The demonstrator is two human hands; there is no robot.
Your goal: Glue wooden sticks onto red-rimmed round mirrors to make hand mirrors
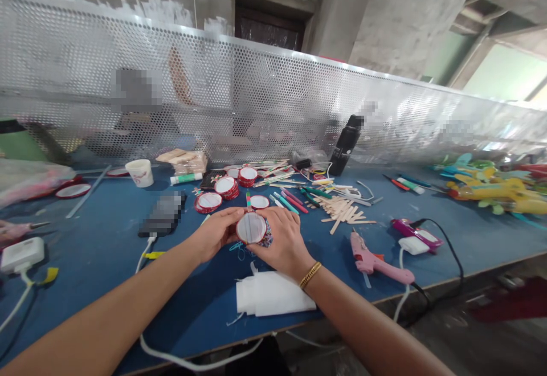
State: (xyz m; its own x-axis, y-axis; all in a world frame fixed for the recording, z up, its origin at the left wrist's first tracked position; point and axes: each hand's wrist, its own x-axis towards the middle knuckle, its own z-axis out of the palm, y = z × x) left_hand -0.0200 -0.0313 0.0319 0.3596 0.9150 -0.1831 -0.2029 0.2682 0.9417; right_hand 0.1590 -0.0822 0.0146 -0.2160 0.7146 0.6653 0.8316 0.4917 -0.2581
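Between my two hands is a small round white-faced disc with a red rim [251, 228]. A striped green and red stick [248, 200] sticks up from behind its top edge. My left hand [217, 232] grips the disc's left edge, thumb and fingers closed on it. On the other side, my right hand [287, 238] wraps round the right edge, where a blue patterned surface [268, 233] shows under the fingers. Thin blue cord [240, 250] hangs or lies just below the disc. Several similar red-rimmed discs [225, 187] are stacked beyond my hands.
White folded cloth [273, 295] lies before me. At right are a pink glue gun [371, 259], a purple power strip [416, 235] and loose wooden sticks [346, 209]. A phone [162, 213], paper cup [140, 173] and coloured pens [290, 200] also lie about. A perforated metal screen [265, 91] borders the back.
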